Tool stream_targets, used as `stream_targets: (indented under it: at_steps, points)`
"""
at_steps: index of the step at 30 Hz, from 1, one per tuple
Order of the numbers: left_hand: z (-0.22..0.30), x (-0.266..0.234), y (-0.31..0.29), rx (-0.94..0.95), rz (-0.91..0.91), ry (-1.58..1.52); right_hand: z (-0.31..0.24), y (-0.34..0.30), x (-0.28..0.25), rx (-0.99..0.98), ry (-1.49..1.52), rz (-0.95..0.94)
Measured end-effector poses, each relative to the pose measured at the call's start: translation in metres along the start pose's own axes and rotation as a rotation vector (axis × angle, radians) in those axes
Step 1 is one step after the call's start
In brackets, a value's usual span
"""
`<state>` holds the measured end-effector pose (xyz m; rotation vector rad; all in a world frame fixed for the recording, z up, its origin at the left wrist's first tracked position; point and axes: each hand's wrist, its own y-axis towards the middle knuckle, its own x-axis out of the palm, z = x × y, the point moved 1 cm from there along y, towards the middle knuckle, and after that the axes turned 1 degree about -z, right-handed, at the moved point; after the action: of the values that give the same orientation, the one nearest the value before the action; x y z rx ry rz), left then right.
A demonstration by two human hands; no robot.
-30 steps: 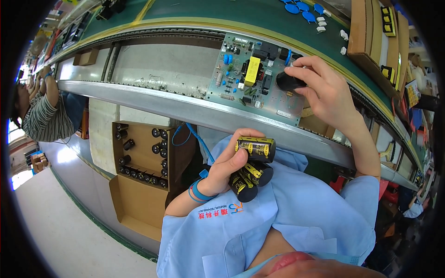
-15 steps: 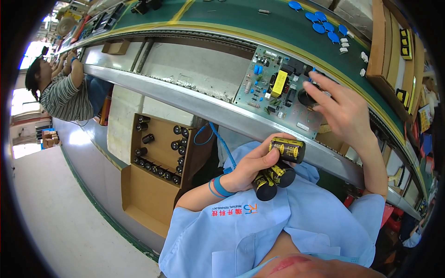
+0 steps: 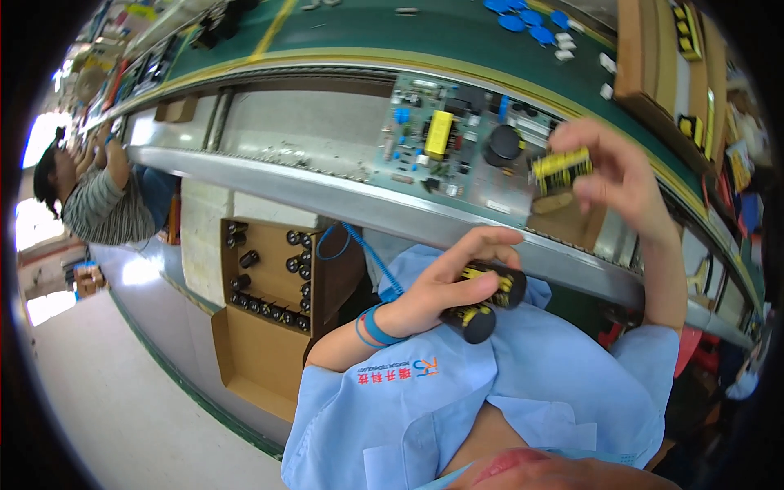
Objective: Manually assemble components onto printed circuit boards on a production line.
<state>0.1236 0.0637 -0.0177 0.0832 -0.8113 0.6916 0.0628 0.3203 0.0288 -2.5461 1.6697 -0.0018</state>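
Note:
My right hand [image 3: 621,175] grips a black and yellow cylindrical capacitor [image 3: 562,170], tilted on its side just above the right end of a circuit board [image 3: 500,196]. One large black capacitor [image 3: 504,145] stands upright on that board, left of my right hand. A yellow transformer [image 3: 439,135] and many small parts fill the board's left part. Below the rail, in front of my shirt, my left hand [image 3: 449,282] is closed around two more capacitors, an upper one [image 3: 508,286] and a lower one [image 3: 478,322].
The board rests on a metal conveyor rail [image 3: 327,194]. An open cardboard box [image 3: 269,347] with several capacitors stands at lower left, beside a blue coiled cord [image 3: 371,257]. Blue disc components [image 3: 512,22] lie on the green bench beyond. Another person [image 3: 110,188] sits at far left.
My right hand has taken one capacitor from my left hand and brought it over the board's right end. Two capacitors stay in my left hand. The whole view has shifted slightly.

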Motion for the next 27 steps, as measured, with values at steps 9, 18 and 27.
stream_targets:
  at_steps: [9,18,27]
  points:
    - [-0.002,-0.012,-0.002,-0.196,-0.079,-0.240,0.020,0.014,-0.029,0.182,0.003,0.032]
    - [-0.012,-0.011,-0.001,-0.115,-0.016,-0.076,0.038,0.021,-0.010,0.186,-0.320,0.204]
    - [-0.017,-0.013,-0.003,-0.087,0.065,-0.042,0.028,0.015,0.016,-0.116,-0.854,0.253]
